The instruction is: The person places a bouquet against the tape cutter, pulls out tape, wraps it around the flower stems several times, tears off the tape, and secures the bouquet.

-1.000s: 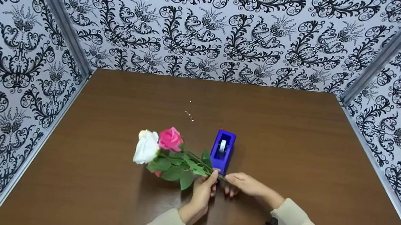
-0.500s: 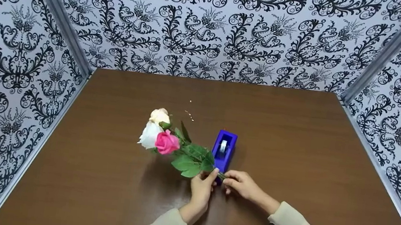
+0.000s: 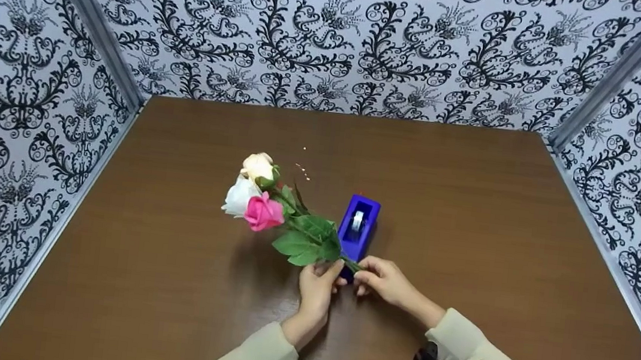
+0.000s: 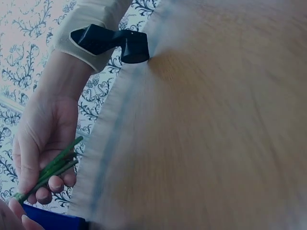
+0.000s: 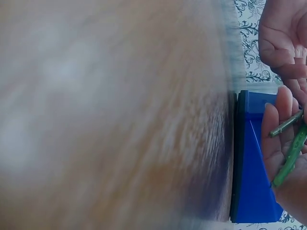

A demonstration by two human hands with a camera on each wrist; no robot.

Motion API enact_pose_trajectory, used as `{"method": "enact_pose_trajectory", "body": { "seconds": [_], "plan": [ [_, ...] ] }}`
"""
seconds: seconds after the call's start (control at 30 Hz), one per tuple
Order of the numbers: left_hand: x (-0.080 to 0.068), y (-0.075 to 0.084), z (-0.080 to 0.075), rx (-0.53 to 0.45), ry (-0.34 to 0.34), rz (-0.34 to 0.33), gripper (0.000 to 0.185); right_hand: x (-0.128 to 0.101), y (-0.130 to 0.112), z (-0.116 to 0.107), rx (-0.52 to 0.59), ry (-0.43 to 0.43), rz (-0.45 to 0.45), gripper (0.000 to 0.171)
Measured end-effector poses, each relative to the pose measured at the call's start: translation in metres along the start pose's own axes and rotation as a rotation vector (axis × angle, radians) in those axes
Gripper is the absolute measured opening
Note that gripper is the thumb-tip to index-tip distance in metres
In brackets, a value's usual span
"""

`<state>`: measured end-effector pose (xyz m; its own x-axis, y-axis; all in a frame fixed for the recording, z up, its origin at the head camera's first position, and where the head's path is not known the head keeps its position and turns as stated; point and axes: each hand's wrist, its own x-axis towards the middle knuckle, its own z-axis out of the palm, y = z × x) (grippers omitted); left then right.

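Observation:
My left hand (image 3: 317,291) pinches a bunch of roses by the stems, in the head view. The blooms point up and left: a cream rose (image 3: 259,166), a white rose (image 3: 241,196) and a pink rose (image 3: 264,212), with green leaves (image 3: 304,246) below them. Close beside it, my right hand (image 3: 386,281) grips the stem ends. In the left wrist view the cut green stems (image 4: 60,163) cross the right palm. A blue tape dispenser (image 3: 354,247) with a tape roll stands just behind both hands; the stems cross over its front end.
A brown wooden table (image 3: 474,209) lies under everything. Patterned black-and-white panels (image 3: 336,43) stand at its back and sides. Several small light specks (image 3: 303,171) show on the tabletop behind the blooms.
The bunch has turned over in my hands: the cream rose has come to the top and the pink one has moved lower. My right fingers have curled round the stem ends.

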<state>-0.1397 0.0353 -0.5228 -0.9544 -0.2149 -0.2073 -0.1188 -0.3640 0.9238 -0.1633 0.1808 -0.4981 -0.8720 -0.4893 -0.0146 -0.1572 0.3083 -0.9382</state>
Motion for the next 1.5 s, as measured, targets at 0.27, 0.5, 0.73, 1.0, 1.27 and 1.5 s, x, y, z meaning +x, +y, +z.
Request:
{"method": "enact_pose_trajectory", "body": {
  "seconds": [0.27,0.5,0.73,1.0,1.27,1.5],
  "plan": [
    [0.000,-0.001,-0.002,0.039,-0.062,0.012,0.023,0.003,-0.008,-0.001,-0.015,0.021,-0.048,0.012],
    [0.005,0.002,-0.001,0.091,-0.050,0.042,0.021,0.003,-0.010,-0.002,-0.009,0.010,-0.050,0.010],
    [0.015,-0.004,-0.007,0.103,0.004,0.008,0.013,-0.001,-0.012,0.005,-0.052,0.022,-0.101,0.010],
    [0.025,-0.008,-0.015,0.012,-0.053,-0.090,0.004,0.000,-0.022,0.015,-0.189,0.196,-0.139,0.018],
    [0.026,-0.005,-0.012,0.005,-0.063,-0.139,0.011,0.004,-0.013,0.020,-0.232,0.260,-0.135,0.022],
    [0.052,-0.049,-0.027,-0.061,-0.209,-0.093,0.023,0.012,0.018,0.023,-0.214,0.282,-0.129,0.023]
  ]
}}
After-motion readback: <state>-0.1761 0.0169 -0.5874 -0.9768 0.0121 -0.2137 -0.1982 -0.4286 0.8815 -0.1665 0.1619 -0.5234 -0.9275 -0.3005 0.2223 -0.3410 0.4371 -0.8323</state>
